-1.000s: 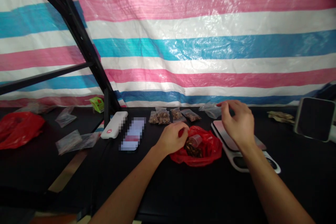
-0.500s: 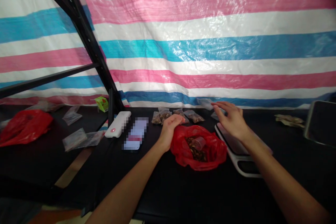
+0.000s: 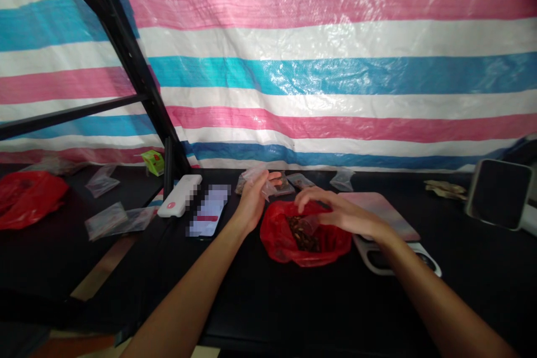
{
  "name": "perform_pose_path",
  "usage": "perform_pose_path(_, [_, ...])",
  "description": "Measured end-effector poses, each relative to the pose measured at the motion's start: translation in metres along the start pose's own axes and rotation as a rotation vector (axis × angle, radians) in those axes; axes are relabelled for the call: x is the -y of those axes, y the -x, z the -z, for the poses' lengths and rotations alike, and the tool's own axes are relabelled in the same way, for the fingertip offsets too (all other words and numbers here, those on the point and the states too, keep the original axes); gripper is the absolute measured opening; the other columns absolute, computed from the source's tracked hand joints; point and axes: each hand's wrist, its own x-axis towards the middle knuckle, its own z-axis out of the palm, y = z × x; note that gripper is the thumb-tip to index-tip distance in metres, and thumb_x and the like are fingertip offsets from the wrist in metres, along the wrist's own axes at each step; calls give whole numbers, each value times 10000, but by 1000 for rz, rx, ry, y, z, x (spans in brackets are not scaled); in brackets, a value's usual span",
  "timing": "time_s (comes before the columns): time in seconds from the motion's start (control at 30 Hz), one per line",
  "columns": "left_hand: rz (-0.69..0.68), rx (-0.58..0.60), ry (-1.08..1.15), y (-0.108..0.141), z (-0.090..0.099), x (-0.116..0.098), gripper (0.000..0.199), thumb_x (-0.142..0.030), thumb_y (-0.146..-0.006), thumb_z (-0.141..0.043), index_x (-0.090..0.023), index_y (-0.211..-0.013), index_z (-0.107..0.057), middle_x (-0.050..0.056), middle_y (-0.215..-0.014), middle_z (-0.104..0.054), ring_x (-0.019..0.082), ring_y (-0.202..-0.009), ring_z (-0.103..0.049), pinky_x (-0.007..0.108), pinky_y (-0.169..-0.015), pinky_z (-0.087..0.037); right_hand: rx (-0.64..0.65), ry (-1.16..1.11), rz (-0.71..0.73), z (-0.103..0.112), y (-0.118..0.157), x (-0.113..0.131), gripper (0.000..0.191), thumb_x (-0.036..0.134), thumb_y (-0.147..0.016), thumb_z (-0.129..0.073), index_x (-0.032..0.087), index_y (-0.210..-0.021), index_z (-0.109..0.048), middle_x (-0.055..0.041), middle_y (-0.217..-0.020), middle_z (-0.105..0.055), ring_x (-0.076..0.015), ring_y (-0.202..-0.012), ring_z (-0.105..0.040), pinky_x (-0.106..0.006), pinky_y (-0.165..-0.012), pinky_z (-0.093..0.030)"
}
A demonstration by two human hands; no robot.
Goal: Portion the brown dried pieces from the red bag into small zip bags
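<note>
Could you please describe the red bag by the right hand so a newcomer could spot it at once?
On the black table, look between the phone and the scale. There sits the red bag, mouth open, the right hand over it. Unlike the other red bag at far left, it shows a clear cup among brown pieces.

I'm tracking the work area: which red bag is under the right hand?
The red bag beside the scale, brown pieces inside, right hand over it; the other red bag lies far left.
</note>
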Motion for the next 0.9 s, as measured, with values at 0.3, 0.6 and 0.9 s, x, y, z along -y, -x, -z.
perform_pose_path(0.3, [-390,40,-746,13,4,1,287,-395,-882,-686,-206,-759,-509,-52,-679,-508,108,-612,-485,249,-612,-385,-9,359,-139,-1,2,-19,142,324,-884,-690,263,-1008,-724,-22,-1006,-741,-258,-988,-655,-430,-998,-410])
perform_pose_path(0.6, [-341,105,-1305,33,-4,-1,310,-500,-911,-629,-247,-853,-459,-18,-749,-596,199,-698,-592,296,-653,-348,-228,693,-257,4,-1,-33,172,306,-891,-621,184,-1012,-627,-107,-998,-727,-264,-891,-667,-363,-804,-401])
perform_pose_path(0.9, [-269,229,-869,15,5,29,347,-16,-681,-572,-242,-917,-453,-11,-881,-594,179,-794,-605,285,-721,-451,-8,253,-234,5,7,-19,104,280,-831,-700,230,-919,-674,1,-765,-710,-182,-676,-633,-286,-603,-419])
